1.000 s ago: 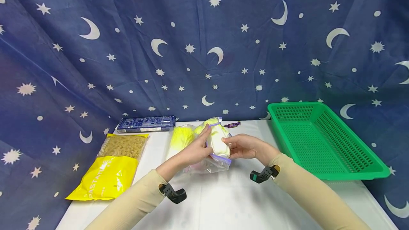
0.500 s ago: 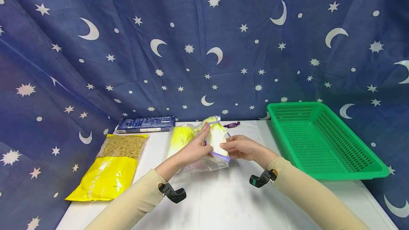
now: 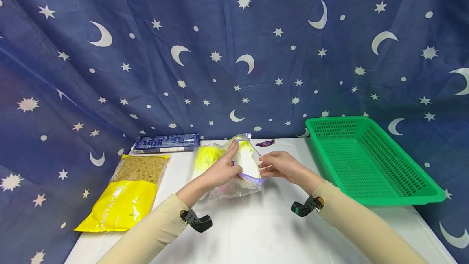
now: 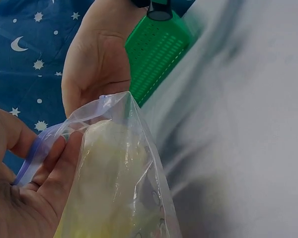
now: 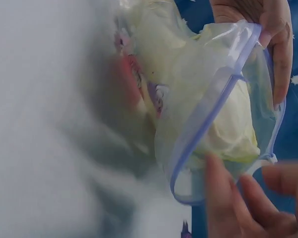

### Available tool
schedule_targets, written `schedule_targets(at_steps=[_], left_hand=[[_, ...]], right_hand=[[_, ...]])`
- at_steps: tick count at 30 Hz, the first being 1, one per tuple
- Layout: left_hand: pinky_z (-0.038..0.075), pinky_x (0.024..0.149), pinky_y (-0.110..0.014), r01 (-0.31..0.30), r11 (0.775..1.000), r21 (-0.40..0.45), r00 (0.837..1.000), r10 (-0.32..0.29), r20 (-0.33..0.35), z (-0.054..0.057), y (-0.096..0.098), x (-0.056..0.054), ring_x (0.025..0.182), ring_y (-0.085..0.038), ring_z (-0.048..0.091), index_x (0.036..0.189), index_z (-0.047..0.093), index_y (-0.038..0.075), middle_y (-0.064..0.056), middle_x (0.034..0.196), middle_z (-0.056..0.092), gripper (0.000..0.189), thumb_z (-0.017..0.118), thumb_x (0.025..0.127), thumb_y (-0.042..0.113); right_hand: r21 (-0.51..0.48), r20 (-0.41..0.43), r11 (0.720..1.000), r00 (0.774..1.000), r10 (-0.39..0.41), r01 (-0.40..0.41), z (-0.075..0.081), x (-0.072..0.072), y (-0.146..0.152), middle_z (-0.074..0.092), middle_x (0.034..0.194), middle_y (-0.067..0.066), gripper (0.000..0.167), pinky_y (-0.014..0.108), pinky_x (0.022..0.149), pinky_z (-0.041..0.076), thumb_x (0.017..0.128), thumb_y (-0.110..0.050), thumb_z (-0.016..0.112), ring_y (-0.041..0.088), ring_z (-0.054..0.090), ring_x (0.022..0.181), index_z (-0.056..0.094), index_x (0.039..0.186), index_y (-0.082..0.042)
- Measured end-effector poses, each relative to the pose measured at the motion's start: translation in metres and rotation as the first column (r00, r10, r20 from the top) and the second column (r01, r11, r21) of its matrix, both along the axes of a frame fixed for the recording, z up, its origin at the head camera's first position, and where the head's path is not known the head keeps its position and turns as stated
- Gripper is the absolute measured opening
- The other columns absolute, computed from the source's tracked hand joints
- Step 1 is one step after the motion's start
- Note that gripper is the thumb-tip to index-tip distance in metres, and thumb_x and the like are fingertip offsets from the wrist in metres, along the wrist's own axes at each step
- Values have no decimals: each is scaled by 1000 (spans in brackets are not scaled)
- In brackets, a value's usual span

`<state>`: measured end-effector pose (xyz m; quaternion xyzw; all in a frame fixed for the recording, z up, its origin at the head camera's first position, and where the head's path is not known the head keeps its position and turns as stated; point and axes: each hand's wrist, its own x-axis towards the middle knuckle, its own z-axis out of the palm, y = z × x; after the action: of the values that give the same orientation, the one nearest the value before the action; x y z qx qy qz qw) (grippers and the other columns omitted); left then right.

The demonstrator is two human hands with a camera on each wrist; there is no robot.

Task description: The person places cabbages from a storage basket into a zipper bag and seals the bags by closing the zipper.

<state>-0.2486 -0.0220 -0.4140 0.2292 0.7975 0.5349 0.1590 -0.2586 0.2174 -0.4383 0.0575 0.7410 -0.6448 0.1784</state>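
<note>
A clear zip bag (image 3: 238, 188) with a purple zip strip stands with its mouth gaping toward the right. Inside sits a pale, yellow-green leafy piece that looks like napa cabbage (image 5: 233, 126). My left hand (image 3: 224, 170) grips the far left side of the mouth, thumb and fingers round the zip strip (image 4: 34, 153) in the left wrist view. At the right side of the mouth is my right hand (image 3: 281, 167), fingers spread and loosely bent, fingertips right at the rim. Behind the left hand lies another bagged yellow-green cabbage (image 3: 207, 159).
A yellow pasta bag (image 3: 122, 203) lies at the left, with a flat blue box (image 3: 166, 143) behind it. A purple-wrapped candy (image 3: 265, 144) is at the table's back edge. The green basket (image 3: 403, 202) takes up the right side. A starry blue curtain (image 3: 234, 52) hangs behind.
My right hand has drawn back slightly from the cabbage to the bag's rim, its fingers loosening. The cabbage sits deeper in the bag, whose mouth gapes wider. The left hand keeps its grip.
</note>
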Motion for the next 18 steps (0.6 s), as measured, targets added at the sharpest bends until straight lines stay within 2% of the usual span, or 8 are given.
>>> schedule_targets(at_steps=[4,5,6,10,13,14,17,18], left_hand=[[58,80,-26,6,1000,19,1000,-6,20,1,-1,0,153,-23,16,163,8,1,-4,171,-7,88,55,89,-4],[58,80,-25,5,1000,18,1000,-6,19,1,-1,0,153,-22,14,163,8,1,-4,171,-7,88,55,89,-4],[57,80,-24,3,1000,15,1000,-3,21,1,-1,0,151,-22,20,163,8,2,-3,171,-7,88,55,89,-3],[58,77,-25,3,1000,13,1000,-3,21,1,-2,0,141,-22,39,163,8,1,-3,171,-7,88,55,89,-3],[59,77,-26,7,1000,21,1000,-7,23,2,-2,1,127,-24,54,163,8,1,-4,171,-8,88,55,88,-3],[60,77,-27,7,1000,23,1000,-7,21,2,-2,1,126,-22,55,163,8,0,-5,171,-8,88,55,88,-3],[61,77,-29,1,999,43,999,-3,39,3,-2,0,104,-27,65,163,9,1,-5,171,-7,88,55,88,-4],[61,78,-30,0,999,51,999,-2,42,3,-2,0,104,-27,65,163,9,0,-5,171,-7,87,54,88,-4]], right_hand=[[67,-182,993,980,-85,99,-6,2,7,63,122,25,32,39,86,61,99,-7,59,29,63,104,59,125,12],[78,-208,991,974,-89,108,-9,3,8,62,123,25,32,42,89,60,99,-6,59,31,61,107,59,124,13],[81,-217,991,972,-90,109,-13,5,9,61,123,25,31,45,91,59,98,-5,59,32,60,108,58,123,13],[22,-149,997,986,-74,78,-28,16,4,60,112,22,27,49,90,59,96,-3,60,28,66,96,56,118,12],[-54,-104,996,992,-75,69,-35,22,-1,61,108,23,25,41,81,62,96,0,62,22,68,80,56,117,12],[-71,-106,995,992,-73,66,-36,23,-2,62,108,25,27,38,78,63,96,2,63,20,68,77,55,118,14],[-79,-128,995,989,-76,66,-39,24,-3,64,116,29,34,30,71,62,93,5,65,16,67,73,56,124,18],[-65,-143,996,987,-72,63,-38,24,-3,65,119,29,38,28,69,61,93,5,66,14,67,73,56,126,19]])
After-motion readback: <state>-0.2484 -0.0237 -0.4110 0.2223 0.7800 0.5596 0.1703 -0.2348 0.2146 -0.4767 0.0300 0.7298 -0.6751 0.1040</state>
